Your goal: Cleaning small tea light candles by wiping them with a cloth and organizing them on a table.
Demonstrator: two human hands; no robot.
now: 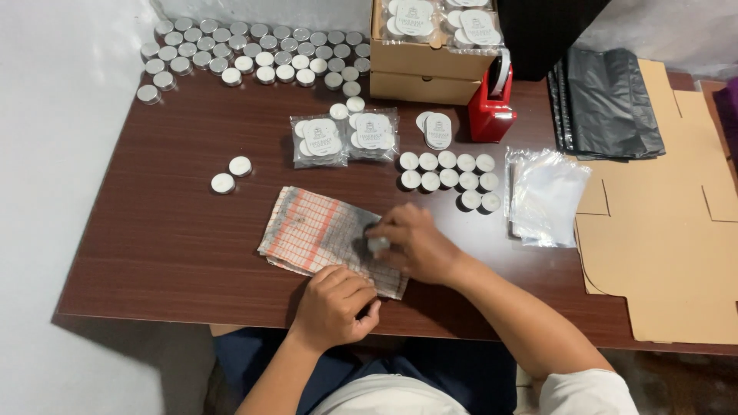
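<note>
My right hand point(415, 244) holds a small tealight candle point(377, 244) in a metal cup and presses it down on a checked cloth point(315, 230) lying on the brown table point(169, 238). My left hand point(336, 305) rests as a closed fist on the near corner of that cloth, at the table's front edge. Several white tealights point(450, 170) stand in rows just beyond my right hand. Two clear bags of tealights point(346, 138) lie behind the cloth.
Many metal-cup tealights point(246, 50) cover the far left of the table; two more point(231, 175) stand apart at left. Cardboard boxes point(427, 65) with bagged candles, a red tape dispenser point(490, 104), clear plastic bags point(546, 196), black bags point(607, 104) and flat cardboard point(669, 230) lie to the right.
</note>
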